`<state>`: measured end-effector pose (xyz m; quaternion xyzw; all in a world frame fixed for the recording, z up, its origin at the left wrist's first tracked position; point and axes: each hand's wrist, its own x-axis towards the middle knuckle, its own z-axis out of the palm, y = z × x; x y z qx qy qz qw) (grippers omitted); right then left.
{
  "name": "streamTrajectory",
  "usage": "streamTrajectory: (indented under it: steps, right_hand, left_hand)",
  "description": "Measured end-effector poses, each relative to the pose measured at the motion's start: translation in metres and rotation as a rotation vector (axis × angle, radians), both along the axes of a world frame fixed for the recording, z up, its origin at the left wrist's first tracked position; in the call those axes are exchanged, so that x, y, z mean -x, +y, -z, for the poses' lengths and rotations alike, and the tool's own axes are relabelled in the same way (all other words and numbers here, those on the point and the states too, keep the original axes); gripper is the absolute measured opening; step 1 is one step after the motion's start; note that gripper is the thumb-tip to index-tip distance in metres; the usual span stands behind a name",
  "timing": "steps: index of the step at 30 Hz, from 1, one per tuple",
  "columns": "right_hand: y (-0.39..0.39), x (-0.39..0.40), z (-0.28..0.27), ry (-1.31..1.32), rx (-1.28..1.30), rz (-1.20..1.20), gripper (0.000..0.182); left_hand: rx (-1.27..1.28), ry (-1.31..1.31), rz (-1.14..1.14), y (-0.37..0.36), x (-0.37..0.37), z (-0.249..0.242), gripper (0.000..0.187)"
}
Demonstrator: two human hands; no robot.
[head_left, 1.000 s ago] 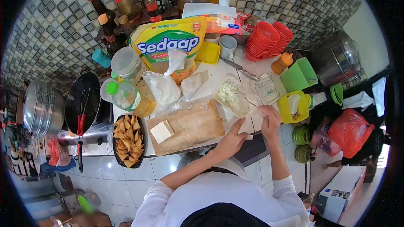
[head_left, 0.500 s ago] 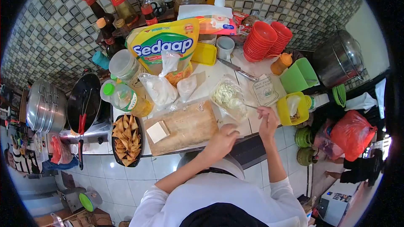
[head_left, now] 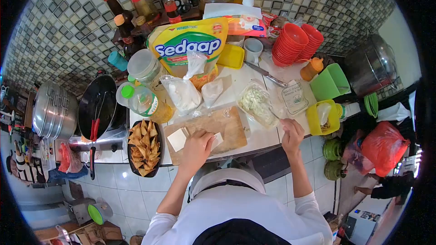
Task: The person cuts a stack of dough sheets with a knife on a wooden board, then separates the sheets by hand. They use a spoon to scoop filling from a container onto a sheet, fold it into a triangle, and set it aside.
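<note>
My left hand (head_left: pixel 198 147) is over the wooden cutting board (head_left: pixel 231 129), its fingers pinched at the edge of a thin white wrapper sheet (head_left: pixel 218 141). Partly behind that hand lies a stack of square white wrappers (head_left: pixel 176 140) on the board's left side. My right hand (head_left: pixel 292 135) grips the handle of a spoon (head_left: pixel 275 114), whose end reaches into a clear plastic tub (head_left: pixel 271 123). Pale green-white shredded filling (head_left: pixel 253 101) fills the tub. Left of the board stands a black tray (head_left: pixel 158 154) piled with folded brown triangular pastries (head_left: pixel 144 143).
An oil bottle (head_left: pixel 147 102), bags of white powder (head_left: pixel 181 95) and a yellow Sedaap pouch (head_left: pixel 186 41) stand behind the board. A knife (head_left: pixel 268 75) lies near a mug (head_left: pixel 252 50). Red bowls (head_left: pixel 290 43) and a yellow container (head_left: pixel 313 120) are at right; a black wok (head_left: pixel 97 104) at left.
My left hand has moved left from beside the tub to the board, carrying a wrapper sheet. The right hand stays near the tub with the spoon. The view has shifted slightly.
</note>
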<state>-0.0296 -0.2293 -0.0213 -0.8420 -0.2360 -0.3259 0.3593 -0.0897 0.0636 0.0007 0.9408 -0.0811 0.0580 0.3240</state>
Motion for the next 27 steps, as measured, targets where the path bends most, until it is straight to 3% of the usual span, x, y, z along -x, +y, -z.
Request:
streamTrajectory:
  steps: [3, 8, 10, 13, 15, 17, 21, 23, 24, 27]
  right_hand:
    - [-0.005, -0.004, 0.004, 0.065, 0.171, -0.081, 0.023]
    - [-0.004, 0.005, 0.001, 0.097, 0.137, -0.068, 0.022]
    - [-0.002, -0.003, -0.002, 0.120, 0.125, -0.091, 0.021]
    - [0.000, 0.001, -0.005, 0.129, 0.127, -0.037, 0.021]
    - [-0.005, 0.003, -0.002, 0.192, 0.029, -0.053, 0.021]
    - [-0.003, 0.001, -0.004, 0.224, 0.056, -0.038, 0.020]
    - [-0.005, -0.005, -0.013, 0.233, 0.141, -0.065, 0.014]
    - [-0.002, -0.009, -0.019, 0.293, 0.131, -0.064, 0.011]
    - [-0.001, -0.014, -0.023, 0.344, 0.129, -0.068, 0.008]
    - [0.007, -0.026, -0.034, 0.398, 0.062, -0.113, 0.009]
  left_hand:
    - [0.091, -0.028, 0.015, -0.004, 0.001, 0.000, 0.011]
    - [0.187, -0.101, 0.111, -0.031, 0.000, -0.005, 0.010]
    - [0.084, -0.329, 0.361, -0.057, -0.003, -0.001, 0.011]
    - [0.089, -0.249, 0.485, -0.088, -0.009, 0.008, 0.011]
    - [0.075, -0.237, 0.477, -0.089, -0.016, 0.001, 0.010]
    - [-0.093, -0.046, 0.342, -0.073, -0.015, -0.009, 0.010]
    - [-0.156, 0.027, 0.221, -0.017, -0.016, -0.010, 0.010]
    - [-0.372, 0.053, 0.154, 0.001, -0.018, 0.000, 0.018]
    - [-0.373, 0.049, 0.157, 0.000, -0.022, 0.002, 0.018]
    - [-0.173, -0.143, 0.161, -0.016, -0.044, 0.008, 0.045]
